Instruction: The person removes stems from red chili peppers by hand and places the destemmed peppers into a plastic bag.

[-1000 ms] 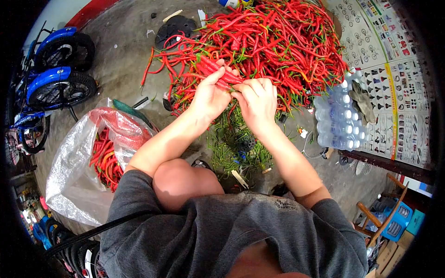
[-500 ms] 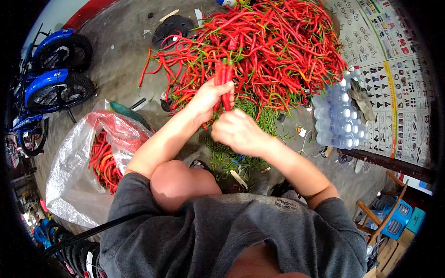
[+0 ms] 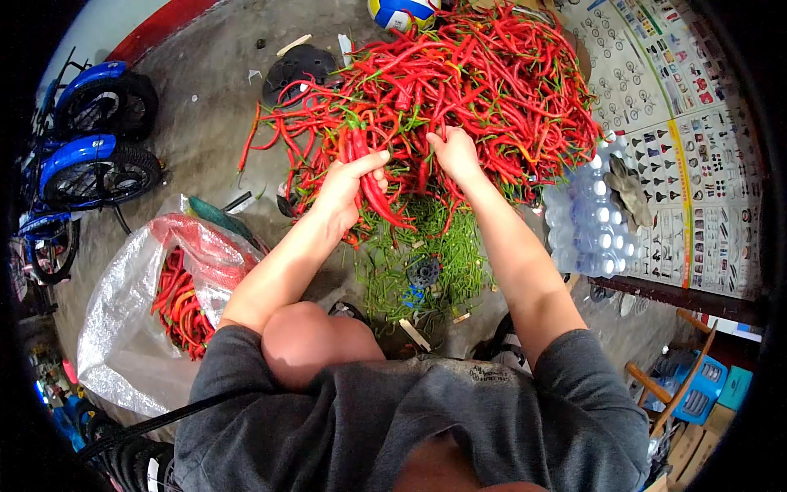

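My left hand (image 3: 348,182) is wrapped round a small bunch of long red chili peppers (image 3: 375,197), their green stem ends together at the top and the tips hanging below. To its right, my right hand (image 3: 457,156) reaches into the front of a large heap of red chili peppers (image 3: 492,90). Its thumb and fingers are pinched together on a red chili pepper, most of which the hand and the heap hide. Plucked-looking green stems (image 3: 451,262) lie scattered on the floor below both hands.
On the left, a clear plastic bag (image 3: 115,336) holds more red chili peppers. Shrink-wrapped water bottles (image 3: 586,217) stand at the right, with a glove (image 3: 627,193) on top. A ball (image 3: 402,12) touches the heap's far side. Blue-fendered bikes (image 3: 102,172) stand far left.
My right hand has moved from beside the left hand up and right to the heap. My left hand, still holding the bunch, has shifted slightly left and down.
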`<state>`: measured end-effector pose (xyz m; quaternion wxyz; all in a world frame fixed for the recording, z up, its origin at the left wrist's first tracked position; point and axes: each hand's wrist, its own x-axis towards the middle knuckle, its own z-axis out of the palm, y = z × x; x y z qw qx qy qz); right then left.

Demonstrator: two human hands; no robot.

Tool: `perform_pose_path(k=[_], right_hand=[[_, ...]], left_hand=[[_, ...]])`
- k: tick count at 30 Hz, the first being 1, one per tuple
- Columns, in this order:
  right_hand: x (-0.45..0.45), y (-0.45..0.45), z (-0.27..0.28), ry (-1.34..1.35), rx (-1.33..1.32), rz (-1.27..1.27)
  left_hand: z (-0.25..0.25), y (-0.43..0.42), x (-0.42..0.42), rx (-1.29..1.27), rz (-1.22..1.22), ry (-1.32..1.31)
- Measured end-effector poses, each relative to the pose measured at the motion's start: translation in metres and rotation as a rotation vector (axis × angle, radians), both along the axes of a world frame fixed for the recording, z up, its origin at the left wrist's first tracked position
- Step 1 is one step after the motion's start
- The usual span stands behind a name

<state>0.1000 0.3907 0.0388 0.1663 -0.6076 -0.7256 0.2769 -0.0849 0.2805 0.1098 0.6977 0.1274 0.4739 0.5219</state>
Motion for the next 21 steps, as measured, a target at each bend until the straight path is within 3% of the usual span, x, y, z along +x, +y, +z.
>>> perform_pose_path(k=[6, 9, 12, 15, 17, 19, 21], right_hand=[[-0.007, -0.073, 0.067, -0.025, 0.203, 0.183], [-0.017, -0.096, 0.080, -0.213, 0.301, 0.337], [-0.022, -0.101, 0.071, -0.210, 0.443, 0.414], [-0.015, -0.099, 0.087, -0.148, 0.238, 0.535], [-0.007, -0.096, 0.089, -0.053, 0.272, 0.517], [-0.002, -0.086, 0.091, 0.541, -0.063, 0.100], [0.001, -0.075, 0.093, 0.728, -0.085, -0.018]], left_hand=[[-0.012, 0.002, 0.004, 0.057, -0.083, 0.105], [-0.021, 0.005, 0.011, 0.139, -0.144, 0.128], [-0.007, 0.004, 0.017, 0.191, -0.106, 0.113], [-0.005, 0.004, 0.014, 0.216, -0.038, 0.100], [-0.004, 0.004, 0.011, 0.213, -0.048, 0.084], [-0.002, 0.002, 0.011, 0.235, -0.124, 0.170], [0.004, 0.000, 0.014, 0.271, -0.158, 0.219]])
